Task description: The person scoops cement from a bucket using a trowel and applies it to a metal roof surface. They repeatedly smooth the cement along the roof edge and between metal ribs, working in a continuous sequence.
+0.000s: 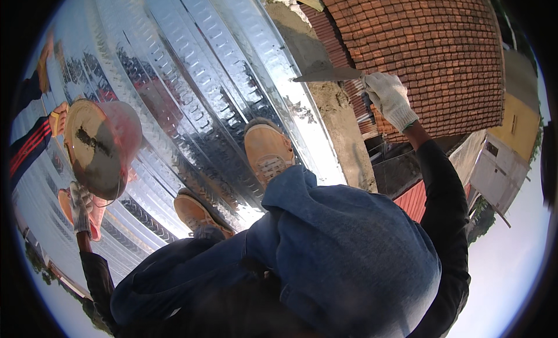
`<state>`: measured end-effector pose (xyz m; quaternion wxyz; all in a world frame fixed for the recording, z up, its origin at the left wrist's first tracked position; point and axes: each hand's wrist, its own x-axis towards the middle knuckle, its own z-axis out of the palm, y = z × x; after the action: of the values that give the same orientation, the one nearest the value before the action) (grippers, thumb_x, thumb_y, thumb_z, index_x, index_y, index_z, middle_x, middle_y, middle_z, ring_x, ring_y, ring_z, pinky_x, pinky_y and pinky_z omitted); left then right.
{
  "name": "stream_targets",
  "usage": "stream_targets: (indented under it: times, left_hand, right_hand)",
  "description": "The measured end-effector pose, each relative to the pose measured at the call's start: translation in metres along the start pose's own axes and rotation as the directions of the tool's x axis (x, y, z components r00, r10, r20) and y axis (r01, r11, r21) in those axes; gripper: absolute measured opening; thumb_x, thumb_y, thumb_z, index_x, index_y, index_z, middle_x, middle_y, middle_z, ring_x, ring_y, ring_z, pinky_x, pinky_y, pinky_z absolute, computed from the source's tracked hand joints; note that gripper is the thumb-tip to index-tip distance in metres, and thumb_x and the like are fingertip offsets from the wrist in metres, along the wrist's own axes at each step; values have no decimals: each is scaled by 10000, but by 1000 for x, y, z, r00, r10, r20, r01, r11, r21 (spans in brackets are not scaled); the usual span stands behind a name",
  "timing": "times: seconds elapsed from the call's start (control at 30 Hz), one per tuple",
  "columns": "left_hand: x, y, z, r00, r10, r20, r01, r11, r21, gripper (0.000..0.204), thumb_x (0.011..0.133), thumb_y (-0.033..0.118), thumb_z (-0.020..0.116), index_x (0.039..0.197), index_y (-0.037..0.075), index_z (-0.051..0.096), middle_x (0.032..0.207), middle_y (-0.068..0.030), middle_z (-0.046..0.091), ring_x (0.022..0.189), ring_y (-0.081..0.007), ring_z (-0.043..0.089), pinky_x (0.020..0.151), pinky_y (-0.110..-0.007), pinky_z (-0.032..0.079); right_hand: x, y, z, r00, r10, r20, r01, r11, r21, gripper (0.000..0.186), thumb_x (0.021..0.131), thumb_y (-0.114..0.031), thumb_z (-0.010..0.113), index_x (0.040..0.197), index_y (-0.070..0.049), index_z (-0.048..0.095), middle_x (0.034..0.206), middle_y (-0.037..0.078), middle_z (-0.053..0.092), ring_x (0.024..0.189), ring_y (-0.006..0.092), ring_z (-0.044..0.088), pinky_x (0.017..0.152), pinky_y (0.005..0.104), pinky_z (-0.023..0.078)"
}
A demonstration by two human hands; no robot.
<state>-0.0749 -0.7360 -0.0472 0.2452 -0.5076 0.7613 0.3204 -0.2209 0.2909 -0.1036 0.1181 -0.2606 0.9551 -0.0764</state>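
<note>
My right hand (388, 100), in a pale knit glove, is closed round the handle of a trowel (328, 75). Its flat metal blade points left, over a strip of grey mortar along the roof's edge. At the far left, my gloved left hand (81, 205) grips the near rim of a reddish bucket (129, 132). The bucket is tipped so its mouth shows, and wet grey mortar (87, 155) with a dark hollow lies inside. A co-worker's hand (59, 118), below a dark sleeve with red stripes, is at the bucket's far-left rim.
Shiny ribbed metal roofing sheets (192, 65) lie under my tan shoes (268, 149). A rough masonry ledge (343, 135) runs along their right edge. Beyond it are a lower tiled roof (430, 53) and a red metal roof (411, 200). A pinkish object (97, 217) sits beside my left hand.
</note>
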Motion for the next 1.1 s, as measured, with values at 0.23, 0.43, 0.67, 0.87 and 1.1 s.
stream_targets:
  times: [0.23,0.43,0.67,0.87,1.1]
  left_hand:
    - [3,10,7,999,34,38,-33,999,-19,937,1020,882,456,1609,160,551,1525,-46,668,1354,-242,666,1140,-470,427]
    - [1,11,10,1000,25,14,-25,999,43,922,1039,854,431,1647,165,516,1559,-64,648,1389,-250,647,1191,-472,388]
    - [-3,3,4,1000,16,4,-17,999,30,922,1041,851,431,1645,159,516,1559,-69,647,1391,-255,645,1193,-476,389]
    - [-3,6,3,1000,27,4,-27,999,20,922,1042,847,432,1643,154,516,1559,-73,646,1392,-259,643,1195,-480,390]
    - [-8,21,-1,999,41,-7,-41,999,12,921,1043,844,432,1641,148,516,1560,-77,646,1394,-264,641,1197,-484,391]
  right_hand:
    - [-67,-12,11,994,87,72,-87,996,5,188,909,-102,754,1062,-115,645,917,88,667,889,354,688,773,481,538]
    - [-82,-17,0,986,145,76,-149,988,44,99,936,-95,733,1013,-108,672,904,98,707,863,362,718,744,500,574]
    - [-72,-37,3,929,365,-59,-357,927,115,136,942,-117,742,1075,-117,713,943,118,728,872,386,719,761,508,578]
    - [-105,-44,8,970,241,35,-240,971,-23,184,915,-96,760,1081,-118,683,974,97,721,907,361,713,772,482,559]
    - [-139,-80,10,827,561,43,-552,793,257,226,959,-180,688,1139,-45,672,933,191,688,876,426,685,794,483,558]
